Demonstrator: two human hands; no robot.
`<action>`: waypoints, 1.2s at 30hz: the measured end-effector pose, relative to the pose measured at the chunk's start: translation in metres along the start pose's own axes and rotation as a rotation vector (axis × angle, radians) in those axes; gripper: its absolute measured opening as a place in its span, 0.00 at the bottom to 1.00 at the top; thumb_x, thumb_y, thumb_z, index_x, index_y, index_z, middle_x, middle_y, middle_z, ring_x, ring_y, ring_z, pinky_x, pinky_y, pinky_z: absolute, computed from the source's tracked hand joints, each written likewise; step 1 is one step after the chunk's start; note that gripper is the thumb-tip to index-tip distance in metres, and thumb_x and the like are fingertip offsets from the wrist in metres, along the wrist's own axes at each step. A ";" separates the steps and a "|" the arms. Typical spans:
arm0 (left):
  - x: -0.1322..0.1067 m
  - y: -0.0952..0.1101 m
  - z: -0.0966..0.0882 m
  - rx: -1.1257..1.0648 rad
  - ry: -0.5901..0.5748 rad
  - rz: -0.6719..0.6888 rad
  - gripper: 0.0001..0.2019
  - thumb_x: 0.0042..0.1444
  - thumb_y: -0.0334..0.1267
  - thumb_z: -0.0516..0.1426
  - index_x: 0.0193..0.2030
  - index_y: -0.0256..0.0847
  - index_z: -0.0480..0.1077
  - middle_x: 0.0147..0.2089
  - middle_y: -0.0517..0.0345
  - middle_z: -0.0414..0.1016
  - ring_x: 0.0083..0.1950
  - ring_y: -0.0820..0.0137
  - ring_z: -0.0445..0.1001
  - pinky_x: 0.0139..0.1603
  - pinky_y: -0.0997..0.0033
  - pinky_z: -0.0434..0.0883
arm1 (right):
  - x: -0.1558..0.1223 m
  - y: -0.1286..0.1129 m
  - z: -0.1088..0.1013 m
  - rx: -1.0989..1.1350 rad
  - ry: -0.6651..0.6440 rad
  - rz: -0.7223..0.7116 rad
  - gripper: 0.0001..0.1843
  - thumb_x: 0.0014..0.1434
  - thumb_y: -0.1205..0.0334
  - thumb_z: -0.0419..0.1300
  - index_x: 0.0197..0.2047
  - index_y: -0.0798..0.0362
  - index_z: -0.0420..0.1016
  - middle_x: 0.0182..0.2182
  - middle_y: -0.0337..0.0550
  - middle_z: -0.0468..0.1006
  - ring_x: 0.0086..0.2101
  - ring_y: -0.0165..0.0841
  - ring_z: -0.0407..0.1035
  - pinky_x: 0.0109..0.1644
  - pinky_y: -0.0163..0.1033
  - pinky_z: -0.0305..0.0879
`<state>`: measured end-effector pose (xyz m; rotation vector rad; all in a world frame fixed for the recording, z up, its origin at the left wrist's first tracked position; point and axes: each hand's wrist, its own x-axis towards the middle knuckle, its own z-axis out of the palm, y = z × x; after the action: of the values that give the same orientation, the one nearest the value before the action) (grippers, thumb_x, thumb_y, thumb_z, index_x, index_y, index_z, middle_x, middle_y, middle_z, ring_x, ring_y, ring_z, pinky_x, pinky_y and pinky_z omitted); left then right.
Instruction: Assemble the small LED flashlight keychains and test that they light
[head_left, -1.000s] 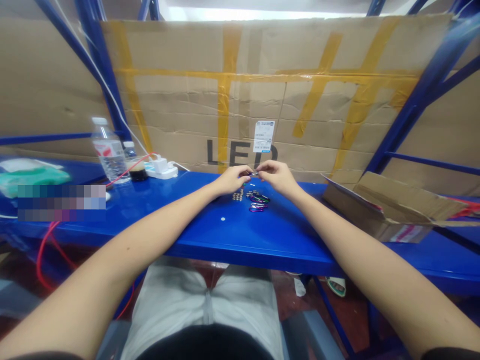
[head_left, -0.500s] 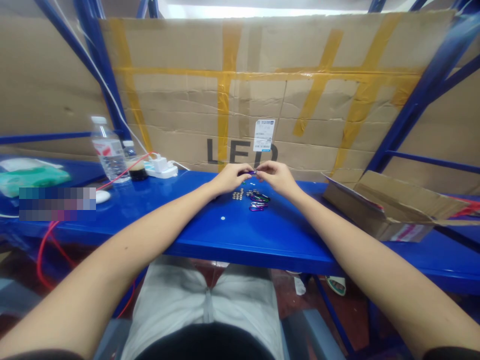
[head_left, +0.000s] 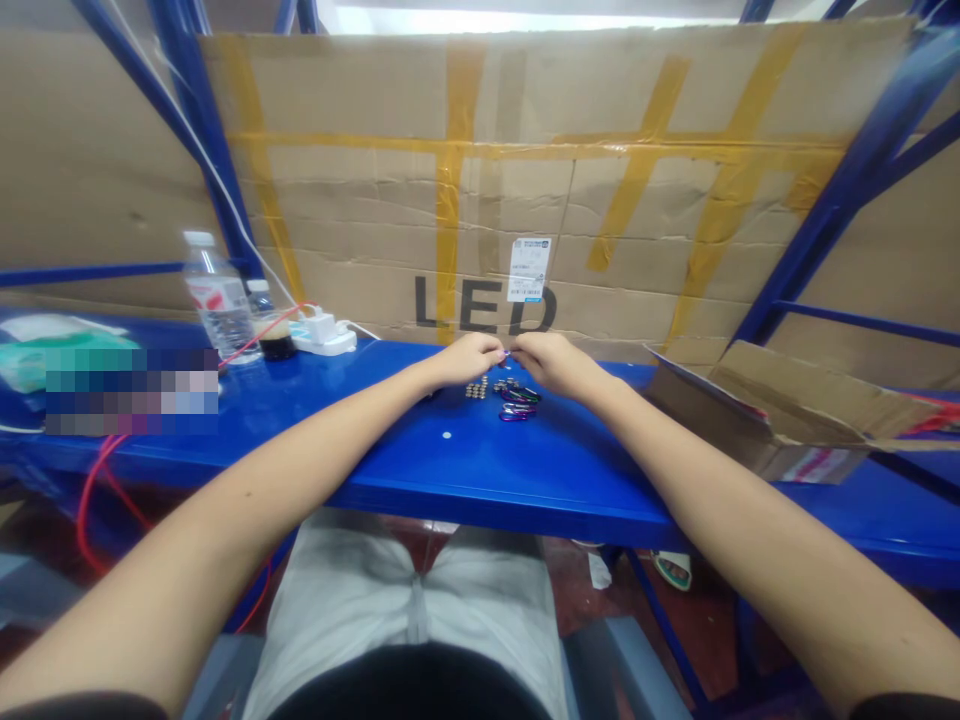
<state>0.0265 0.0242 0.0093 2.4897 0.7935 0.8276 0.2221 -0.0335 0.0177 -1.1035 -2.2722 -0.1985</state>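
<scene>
Above the far part of the blue table (head_left: 420,460), my left hand (head_left: 474,357) and my right hand (head_left: 549,362) meet with fingertips pinched together. Between them shows a bit of a small purple carabiner (head_left: 507,354), mostly covered by the fingers. Just below the hands lie several coloured carabiners (head_left: 517,411), purple, silver and green. To their left, small brass-coloured metal pieces (head_left: 476,388) sit in rows. More such pieces (head_left: 506,384) are gathered beside the carabiners, too small to name.
An open cardboard box (head_left: 795,430) stands on the right. At the left are a water bottle (head_left: 217,305), a small bottle of dark liquid (head_left: 274,335), a white power strip (head_left: 326,340) and red cables (head_left: 94,490). A large cardboard sheet (head_left: 360,220) closes off the back.
Both hands have turned and drawn closer together around the purple carabiner, so less of it shows. The things on the table look unmoved.
</scene>
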 end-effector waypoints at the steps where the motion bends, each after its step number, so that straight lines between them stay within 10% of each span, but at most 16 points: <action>1: 0.000 0.000 -0.001 -0.033 -0.017 -0.013 0.11 0.61 0.37 0.53 0.31 0.36 0.72 0.28 0.58 0.71 0.31 0.69 0.67 0.36 0.68 0.63 | 0.000 -0.001 0.000 0.018 0.005 0.003 0.09 0.63 0.67 0.54 0.35 0.53 0.75 0.34 0.48 0.80 0.36 0.37 0.71 0.42 0.39 0.62; 22: -0.009 0.007 -0.002 0.317 0.084 0.323 0.03 0.60 0.31 0.55 0.39 0.38 0.70 0.37 0.52 0.76 0.38 0.66 0.73 0.39 0.68 0.66 | -0.003 -0.005 -0.003 0.280 -0.109 0.142 0.12 0.63 0.62 0.53 0.28 0.52 0.69 0.20 0.36 0.70 0.24 0.31 0.65 0.34 0.37 0.60; 36: -0.003 0.012 -0.003 0.382 0.070 0.273 0.10 0.64 0.32 0.52 0.39 0.36 0.76 0.41 0.46 0.80 0.43 0.62 0.77 0.46 0.63 0.70 | -0.004 -0.006 -0.003 0.623 -0.147 0.319 0.14 0.60 0.55 0.60 0.26 0.51 0.67 0.16 0.33 0.66 0.17 0.30 0.66 0.24 0.36 0.62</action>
<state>0.0269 0.0135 0.0164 2.9724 0.6970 0.9312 0.2211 -0.0411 0.0185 -1.1284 -2.0165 0.6903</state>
